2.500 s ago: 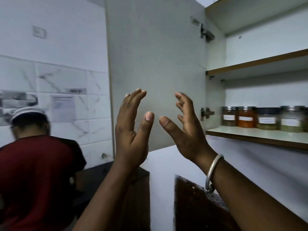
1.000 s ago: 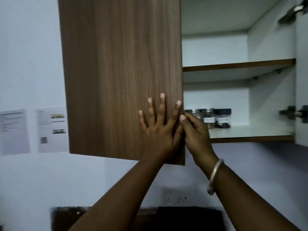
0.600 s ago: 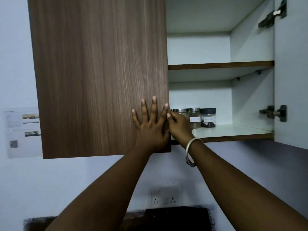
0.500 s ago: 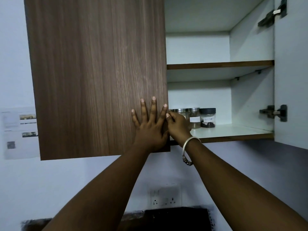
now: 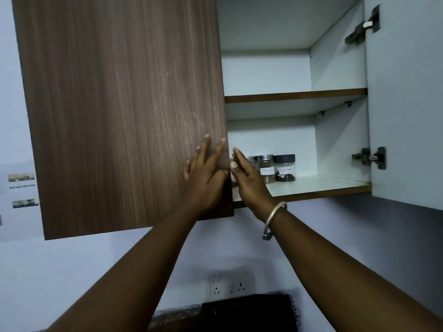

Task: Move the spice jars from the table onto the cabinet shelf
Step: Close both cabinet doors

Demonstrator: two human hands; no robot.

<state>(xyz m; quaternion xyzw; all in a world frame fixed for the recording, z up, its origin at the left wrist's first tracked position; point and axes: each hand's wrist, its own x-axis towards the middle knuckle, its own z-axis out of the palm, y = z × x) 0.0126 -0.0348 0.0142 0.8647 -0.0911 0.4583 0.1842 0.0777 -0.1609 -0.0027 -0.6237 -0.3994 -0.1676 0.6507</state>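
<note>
Spice jars point(image 5: 268, 162) stand upright in a row on the lower cabinet shelf point(image 5: 323, 185), right of centre in the frame. The dark-lidded jar point(image 5: 285, 169) holds something dark. The metal-lidded jar point(image 5: 265, 173) next to it holds a brownish powder. Both carry white labels. A third lid peeks out behind the fingers of the right hand point(image 5: 249, 182).

The left hand point(image 5: 203, 173) lies flat on the lower right corner of the wood-grain door point(image 5: 124, 111), fingers straight and slightly spread. The right hand, with a bangle point(image 5: 274, 219) on its wrist, is edge-on just beside that door's edge. Its fingers are straight, together and holding nothing. Whether its thumb touches the door is unclear.
</note>
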